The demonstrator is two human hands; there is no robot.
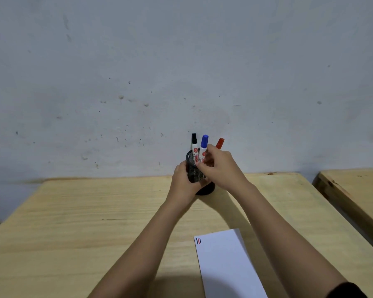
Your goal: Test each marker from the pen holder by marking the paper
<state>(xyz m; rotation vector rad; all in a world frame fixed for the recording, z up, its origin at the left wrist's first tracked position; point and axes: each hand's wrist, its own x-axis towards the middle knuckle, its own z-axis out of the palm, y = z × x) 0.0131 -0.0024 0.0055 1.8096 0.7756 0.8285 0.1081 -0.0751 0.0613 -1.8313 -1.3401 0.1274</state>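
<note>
In the head view, a black wire-mesh cylindrical pen holder (195, 168) is standing at the far edge of a pale wooden table (95, 222), close against a scuffed grey-white wall (181, 61). The left hand (184, 183) is wrapping around the holder's left side, fingers curled against the mesh and gripping it. The right hand (221, 168) is reaching over the holder's right rim, its fingers bunching together at the marker barrels just above the rim; which barrel they are pinching cannot be told, since the hand is covering that spot.

Three markers are sitting upright in the holder, caps up. A white-barrelled marker with a black cap (194, 145) is standing on the holder's left, a white-barrelled marker with a blue cap (204, 145) is rising beside it at the middle, and a marker with a red cap (220, 143) is leaning out to the right, its barrel hidden behind the right hand.

Well nearer than the holder and slightly to its right, a white rectangular sheet of paper (226, 265) is lying flat on the table, showing three short strokes (198, 241) in its far-left corner, dark and red. A second wooden table (357, 190) is standing to the right of the holder's table, apart from it.
</note>
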